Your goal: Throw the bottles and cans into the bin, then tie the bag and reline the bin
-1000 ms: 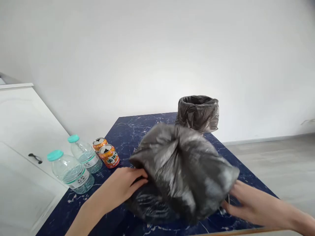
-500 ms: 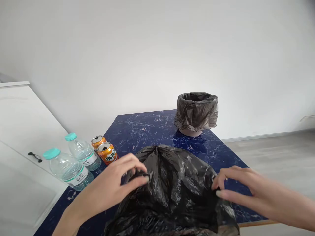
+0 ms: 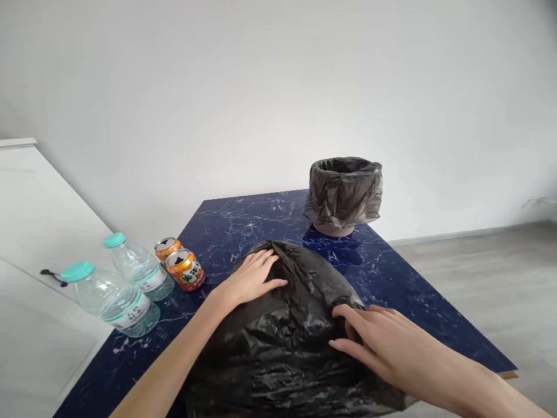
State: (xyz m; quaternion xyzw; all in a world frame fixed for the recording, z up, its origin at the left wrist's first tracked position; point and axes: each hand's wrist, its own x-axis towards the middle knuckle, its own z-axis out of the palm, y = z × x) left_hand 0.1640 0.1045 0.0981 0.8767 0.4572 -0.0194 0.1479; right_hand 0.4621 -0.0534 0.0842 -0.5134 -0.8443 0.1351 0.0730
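Observation:
A black plastic trash bag (image 3: pixel 278 348), crinkled and bulging, fills the near part of the table. My left hand (image 3: pixel 250 278) lies on its upper left side, close to the gathered peak, fingers stretched out and thumb apart. On the bag's right side rests my right hand (image 3: pixel 378 342), fingers bent, with a gap between thumb and forefinger. Whatever is under the plastic is hidden. Farther back, a small bin (image 3: pixel 334 230) stands upright, lined with another black bag (image 3: pixel 346 194) folded over its rim.
Left of the bag stand two clear bottles with turquoise caps, the nearer bottle (image 3: pixel 126 305) and the farther bottle (image 3: pixel 148 276). Beside them are two opened orange cans, a front can (image 3: pixel 186 271) and a rear can (image 3: pixel 166 248). A white cabinet (image 3: pixel 35 232) borders the marbled blue table (image 3: pixel 243 217).
My left hand has moved up and right onto the bag's top, its fingers flattening. My right hand has moved left onto the bag's side. The view has shifted slightly.

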